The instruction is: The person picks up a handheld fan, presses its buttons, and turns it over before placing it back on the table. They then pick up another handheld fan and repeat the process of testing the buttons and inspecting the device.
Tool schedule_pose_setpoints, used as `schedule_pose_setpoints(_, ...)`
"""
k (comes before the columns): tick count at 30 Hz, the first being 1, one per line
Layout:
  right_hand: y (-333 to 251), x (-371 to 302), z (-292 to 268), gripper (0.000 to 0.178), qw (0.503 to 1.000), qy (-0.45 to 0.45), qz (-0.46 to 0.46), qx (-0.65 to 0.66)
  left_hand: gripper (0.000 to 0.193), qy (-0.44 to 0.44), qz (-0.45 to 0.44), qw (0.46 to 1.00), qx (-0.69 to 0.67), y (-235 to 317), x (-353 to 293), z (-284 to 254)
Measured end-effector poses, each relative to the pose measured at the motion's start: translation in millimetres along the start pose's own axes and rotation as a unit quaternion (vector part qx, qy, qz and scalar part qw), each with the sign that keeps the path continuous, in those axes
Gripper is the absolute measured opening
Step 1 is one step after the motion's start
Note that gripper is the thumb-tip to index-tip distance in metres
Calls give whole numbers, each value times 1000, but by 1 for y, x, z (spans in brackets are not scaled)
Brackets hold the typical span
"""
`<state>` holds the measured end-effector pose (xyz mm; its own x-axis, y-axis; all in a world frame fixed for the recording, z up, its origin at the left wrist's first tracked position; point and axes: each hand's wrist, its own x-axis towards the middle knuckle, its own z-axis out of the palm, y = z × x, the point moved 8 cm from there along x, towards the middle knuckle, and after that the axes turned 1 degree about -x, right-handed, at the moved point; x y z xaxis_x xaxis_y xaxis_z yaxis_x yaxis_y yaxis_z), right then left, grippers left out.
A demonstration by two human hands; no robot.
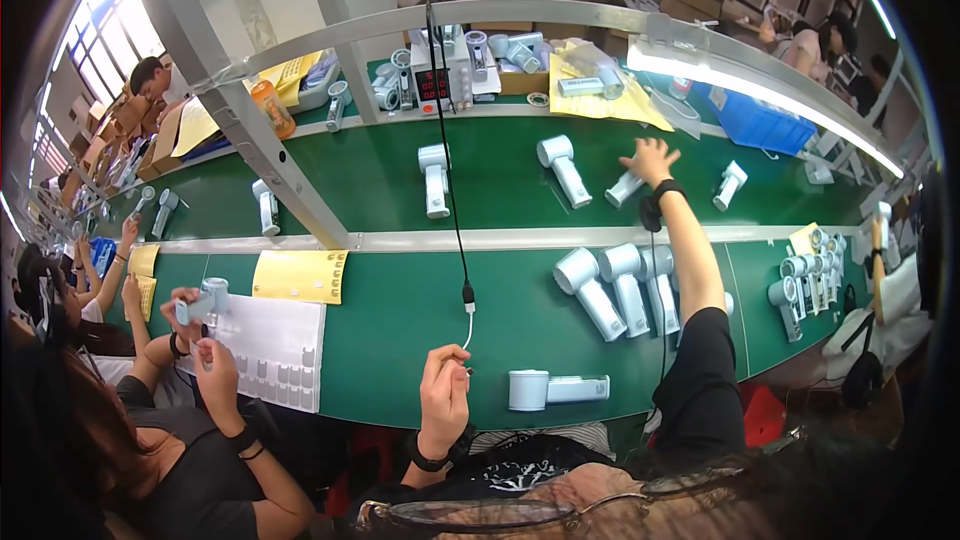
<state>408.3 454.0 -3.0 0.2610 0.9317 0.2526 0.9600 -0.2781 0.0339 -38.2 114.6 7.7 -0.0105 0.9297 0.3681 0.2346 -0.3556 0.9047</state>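
Observation:
My left hand is closed in a pinch on the lower end of a white cable. That cable joins a black cord hanging from above. My right arm stretches out to the green conveyor, where my right hand has its fingers spread just above a pale blue handheld fan; contact is hard to judge. On the bench before me another handheld fan lies on its side. Several more fans lie in a row left of and partly behind my right forearm.
Other fans lie spaced along the conveyor. A metal rail separates it from the bench. At left, a co-worker's hands hold a fan over white sticker sheets. A meter with red digits and a blue crate stand beyond.

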Motion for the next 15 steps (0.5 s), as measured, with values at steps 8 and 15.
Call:
schedule_pose_setpoints(8,-126,-12,45,64,967,-184,-175,21,30,9,7,1000,9,3,2,-4)
schedule_pose_setpoints(15,-194,-24,4,86,931,-97,-87,341,33,62,3,998,14,13,1,-23)
